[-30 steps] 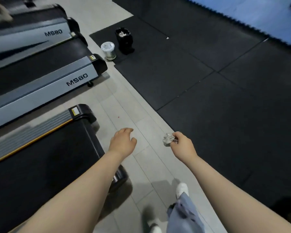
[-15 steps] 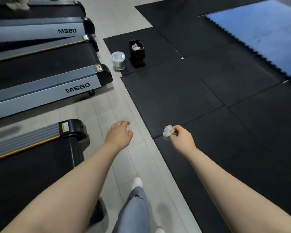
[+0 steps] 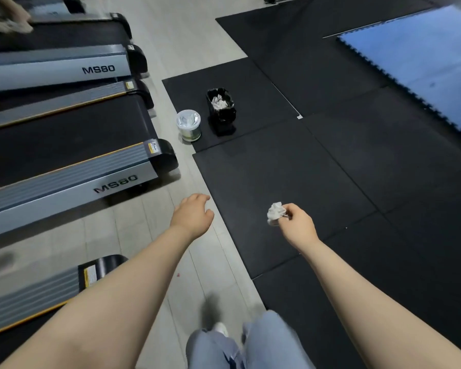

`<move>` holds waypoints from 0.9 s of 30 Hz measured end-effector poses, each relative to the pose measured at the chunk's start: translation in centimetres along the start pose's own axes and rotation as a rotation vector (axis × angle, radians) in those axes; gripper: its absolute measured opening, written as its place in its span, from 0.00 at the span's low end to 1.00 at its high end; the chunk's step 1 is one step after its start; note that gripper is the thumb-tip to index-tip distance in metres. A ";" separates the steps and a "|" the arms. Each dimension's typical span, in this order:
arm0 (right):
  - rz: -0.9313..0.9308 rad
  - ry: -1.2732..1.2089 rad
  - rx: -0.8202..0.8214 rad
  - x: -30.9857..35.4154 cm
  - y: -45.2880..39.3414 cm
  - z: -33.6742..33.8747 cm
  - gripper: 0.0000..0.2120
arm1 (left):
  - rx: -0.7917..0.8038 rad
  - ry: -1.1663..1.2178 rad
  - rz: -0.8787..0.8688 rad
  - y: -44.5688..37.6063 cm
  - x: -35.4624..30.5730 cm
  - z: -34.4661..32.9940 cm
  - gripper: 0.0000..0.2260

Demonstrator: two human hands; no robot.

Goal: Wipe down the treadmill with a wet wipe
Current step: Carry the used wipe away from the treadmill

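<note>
The person has walked forward since a second ago: the little black bin and the white tub now sit much nearer, and the closest treadmill has slid down to the bottom left corner.

The wet wipe [image 3: 275, 213] is scrunched into a small white ball, so it has no long side and points no clear way. It sticks out from the fingertips of the right hand [image 3: 297, 222], which is closed and pinching it. The wipe hangs in the air over the black rubber mat [image 3: 290, 177]. The left hand [image 3: 192, 214] is off to the left of the wipe, well apart from it, holding nothing, with its fingers loosely curled over the pale floor [image 3: 133, 230].

Farther ahead, the black bin [image 3: 221, 110] stands on the mat with crumpled white wipes inside. The round white wipe tub [image 3: 188, 125] stands just beside it, to its left.

On the left, the treadmills lie side by side, their back ends toward the walkway. The nearest MS80 treadmill [image 3: 64, 179] runs long from left to right. The person's light blue trouser legs [image 3: 240, 344] show at the bottom.
</note>
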State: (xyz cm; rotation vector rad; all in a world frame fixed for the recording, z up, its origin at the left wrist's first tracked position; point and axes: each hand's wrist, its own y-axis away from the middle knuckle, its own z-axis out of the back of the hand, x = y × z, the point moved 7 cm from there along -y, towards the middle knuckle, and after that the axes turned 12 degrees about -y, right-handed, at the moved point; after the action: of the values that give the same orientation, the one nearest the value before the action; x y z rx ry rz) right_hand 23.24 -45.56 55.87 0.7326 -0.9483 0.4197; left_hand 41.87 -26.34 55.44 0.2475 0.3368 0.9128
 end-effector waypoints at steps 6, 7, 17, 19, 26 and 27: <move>0.063 0.059 0.036 6.4 -15.9 0.7 0.09 | -0.013 -0.018 0.007 -14.7 -1.1 4.3 0.21; 0.071 0.076 0.052 7.5 -18.8 0.8 0.10 | -0.023 -0.017 0.020 -17.3 -1.2 5.2 0.21; 0.065 0.173 0.131 19.3 -45.4 -0.6 0.03 | -0.036 0.033 0.108 -40.6 -2.1 14.7 0.21; 0.053 0.189 0.129 21.3 -50.4 -1.9 0.04 | -0.027 0.028 0.123 -45.3 -1.1 16.1 0.21; 0.010 0.213 0.112 26.9 -67.1 -8.4 0.06 | 0.040 0.065 0.118 -62.2 3.2 19.1 0.22; -0.005 0.202 0.112 27.6 -69.3 -9.4 0.05 | 0.050 0.069 0.116 -64.4 3.7 19.6 0.22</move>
State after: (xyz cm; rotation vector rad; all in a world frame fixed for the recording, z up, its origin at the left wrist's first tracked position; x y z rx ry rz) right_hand 86.20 -86.12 49.60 0.7785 -0.7374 0.5351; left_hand 98.47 -62.55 50.34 0.2843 0.4127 1.0295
